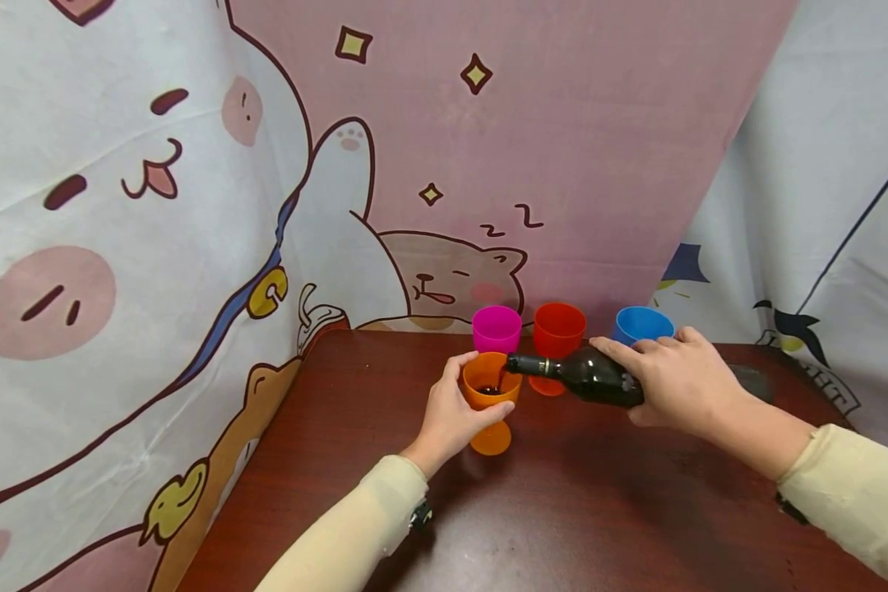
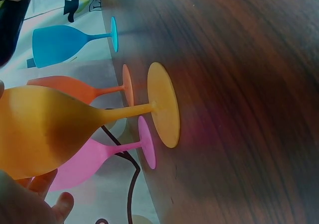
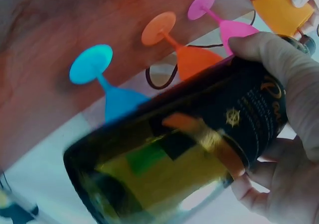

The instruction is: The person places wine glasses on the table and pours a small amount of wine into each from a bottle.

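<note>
My left hand (image 1: 450,411) grips the bowl of an orange plastic goblet (image 1: 478,400), fingers on the far side and thumb on the near side. In the left wrist view the goblet (image 2: 55,127) shows its stem and round foot, close to the table top. My right hand (image 1: 684,378) is wrapped round the body of a dark glass wine bottle (image 1: 595,376), tipped nearly level, its mouth over the goblet's rim. A thin dark red stream (image 1: 501,376) runs from the mouth into dark liquid (image 1: 490,390) in the bowl. The right wrist view shows the bottle's black label (image 3: 239,109).
Behind the orange goblet stand a magenta goblet (image 1: 497,330), a red goblet (image 1: 559,330) and, farther right, a blue goblet (image 1: 642,323), partly hidden by my right hand. They line the back of the brown wooden table (image 1: 311,469), against a printed cloth (image 1: 599,123).
</note>
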`<state>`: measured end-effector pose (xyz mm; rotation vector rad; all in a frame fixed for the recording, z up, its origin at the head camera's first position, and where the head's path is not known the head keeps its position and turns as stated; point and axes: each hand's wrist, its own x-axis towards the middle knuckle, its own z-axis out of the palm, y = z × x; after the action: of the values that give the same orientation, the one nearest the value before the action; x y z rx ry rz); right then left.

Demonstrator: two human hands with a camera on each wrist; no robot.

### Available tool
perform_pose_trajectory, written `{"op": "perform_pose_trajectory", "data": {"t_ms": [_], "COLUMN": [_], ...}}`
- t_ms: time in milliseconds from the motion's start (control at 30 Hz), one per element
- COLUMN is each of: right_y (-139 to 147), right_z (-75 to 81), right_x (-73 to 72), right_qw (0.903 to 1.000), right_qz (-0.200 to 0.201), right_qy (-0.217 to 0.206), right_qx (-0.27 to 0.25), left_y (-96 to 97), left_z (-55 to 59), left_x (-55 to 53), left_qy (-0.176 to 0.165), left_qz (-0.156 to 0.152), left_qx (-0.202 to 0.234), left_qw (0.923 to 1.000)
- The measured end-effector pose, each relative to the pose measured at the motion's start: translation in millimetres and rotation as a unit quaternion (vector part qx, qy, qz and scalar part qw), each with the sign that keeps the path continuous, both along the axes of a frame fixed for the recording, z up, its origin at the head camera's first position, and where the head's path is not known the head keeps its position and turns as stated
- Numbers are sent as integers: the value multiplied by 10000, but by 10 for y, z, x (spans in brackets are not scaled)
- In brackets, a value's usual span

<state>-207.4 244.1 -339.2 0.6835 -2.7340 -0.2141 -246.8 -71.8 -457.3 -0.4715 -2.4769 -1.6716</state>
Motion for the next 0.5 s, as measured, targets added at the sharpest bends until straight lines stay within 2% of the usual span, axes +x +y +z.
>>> {"op": "perform_pose_trajectory", "data": {"t_ms": [133,300,500], "right_y": [-87,-177,-213], "right_z": [-133,-349,-533], "right_x": [-18,-30,-13], "right_qw": [9982,9956,9896], "right_qz": [-123,51,-58], "right_qy": [-384,-451,-678], "right_qx": [-449,-820,-1263], "left_y": [-16,-14,-2], "left_z": [-6,-24,-17], "left_x": [6,9,6], "left_qy": [-18,-7,10], "left_qz": [19,22,33], "left_qx": [10,-13,-29], "left_qw": [10000,10000,10000]}}
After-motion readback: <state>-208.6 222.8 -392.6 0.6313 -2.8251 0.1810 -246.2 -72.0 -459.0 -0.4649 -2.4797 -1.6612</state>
